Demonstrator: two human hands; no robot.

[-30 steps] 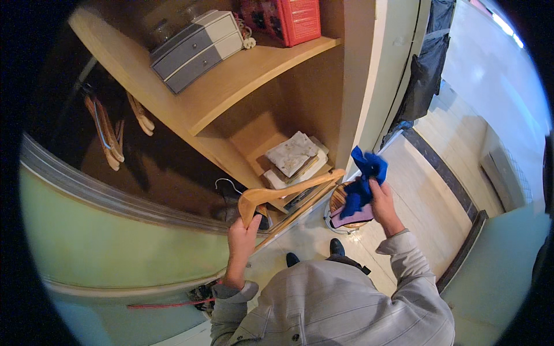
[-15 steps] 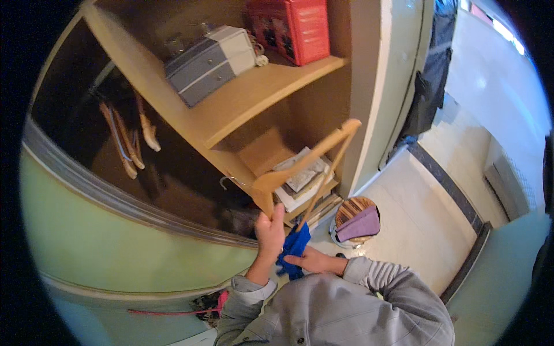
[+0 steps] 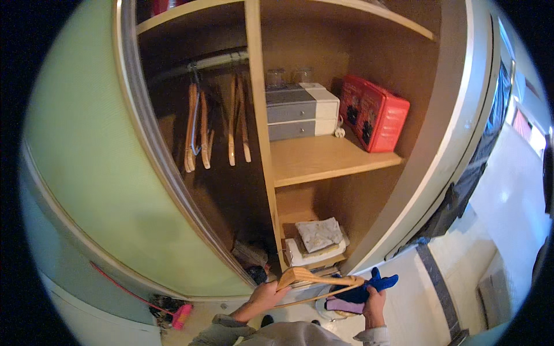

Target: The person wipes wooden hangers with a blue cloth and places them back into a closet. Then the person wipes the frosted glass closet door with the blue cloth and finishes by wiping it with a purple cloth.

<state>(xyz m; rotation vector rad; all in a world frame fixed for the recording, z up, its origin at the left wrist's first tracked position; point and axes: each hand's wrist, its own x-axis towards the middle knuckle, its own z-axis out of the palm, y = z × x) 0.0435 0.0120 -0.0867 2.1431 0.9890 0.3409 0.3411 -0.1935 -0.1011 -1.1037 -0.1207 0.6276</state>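
1 hanger [image 3: 307,276], 1 blue cloth [image 3: 382,281] in 2 hands [image 3: 266,297]

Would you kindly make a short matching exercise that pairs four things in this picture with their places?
Things
1. Curved light-wood clothes hanger
2. Bright blue fabric piece
3. Red rectangular box
4. Slim brown wooden hangers

Places
A. Hanging from the pale rail
B. In the left hand
C. Right of the grey-and-white drawer box
D. In the right hand

Pairs: 1-B; 2-D; 3-C; 4-A
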